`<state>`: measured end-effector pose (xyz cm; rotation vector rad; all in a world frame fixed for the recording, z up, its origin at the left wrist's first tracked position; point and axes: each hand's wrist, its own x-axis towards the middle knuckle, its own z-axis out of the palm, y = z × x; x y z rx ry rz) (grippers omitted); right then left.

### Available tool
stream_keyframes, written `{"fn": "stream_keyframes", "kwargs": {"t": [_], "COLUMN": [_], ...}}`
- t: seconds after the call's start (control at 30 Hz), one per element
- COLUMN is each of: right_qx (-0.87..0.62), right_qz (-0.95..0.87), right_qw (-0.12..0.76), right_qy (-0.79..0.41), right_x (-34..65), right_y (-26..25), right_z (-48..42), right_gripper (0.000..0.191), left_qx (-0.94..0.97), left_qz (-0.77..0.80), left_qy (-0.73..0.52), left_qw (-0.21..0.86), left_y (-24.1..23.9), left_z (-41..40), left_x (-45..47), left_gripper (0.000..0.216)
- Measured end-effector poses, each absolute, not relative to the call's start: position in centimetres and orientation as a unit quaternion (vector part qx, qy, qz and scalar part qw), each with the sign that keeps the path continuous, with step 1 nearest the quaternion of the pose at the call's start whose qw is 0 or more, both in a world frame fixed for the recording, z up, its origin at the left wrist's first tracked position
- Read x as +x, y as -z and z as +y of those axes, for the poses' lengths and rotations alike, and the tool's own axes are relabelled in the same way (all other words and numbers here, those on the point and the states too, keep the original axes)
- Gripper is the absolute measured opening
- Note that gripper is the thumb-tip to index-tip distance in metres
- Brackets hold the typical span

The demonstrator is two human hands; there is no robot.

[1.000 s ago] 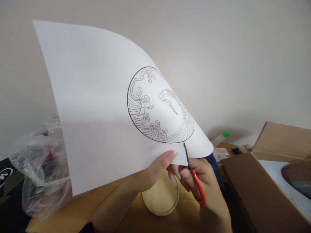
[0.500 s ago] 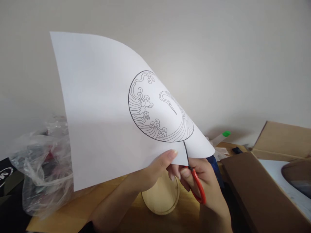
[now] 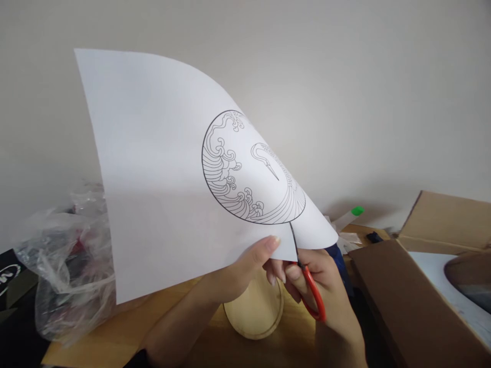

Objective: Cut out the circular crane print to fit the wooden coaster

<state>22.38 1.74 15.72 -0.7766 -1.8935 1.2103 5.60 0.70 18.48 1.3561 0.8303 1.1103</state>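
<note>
A large white sheet of paper (image 3: 153, 153) is held up in front of me, its right side curling away. Printed on it is a round line drawing (image 3: 245, 174) of a crane among waves. My left hand (image 3: 253, 263) pinches the lower edge, thumb on the front and fingers behind. In my right hand (image 3: 318, 278) are red-handled scissors (image 3: 315, 296). Their dark blade lies along a slit in the paper that runs from the lower edge up to the circle's outline. The other blade is hidden behind the sheet.
Below my hands a round wooden board (image 3: 255, 312) lies on the wooden table (image 3: 203, 342). Crumpled clear plastic (image 3: 72, 276) is at the left. An open cardboard box (image 3: 395, 286) stands at the right, near a green-tipped object (image 3: 356, 211). A grey wall (image 3: 345, 102) rises behind.
The upper left corner of the paper has shifted slightly to the left. Both hands and the scissors look almost unmoved.
</note>
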Motion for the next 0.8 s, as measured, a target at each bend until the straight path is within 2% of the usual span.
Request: {"fn": "stream_keyframes", "kwargs": {"t": [0.8], "right_qx": [-0.294], "right_qz": [-0.746], "right_qw": [0.365], "right_qy": [-0.473], "right_x": [22.12], "right_y": [-16.50], "right_z": [1.72], "right_gripper": [0.040], "left_qx": [0.561], "left_qz": [0.348], "left_qy": [-0.478], "left_qw": [0.580], "left_y": [-18.54], "left_z": [0.39], "left_x": [5.77], "left_gripper": [0.053]}}
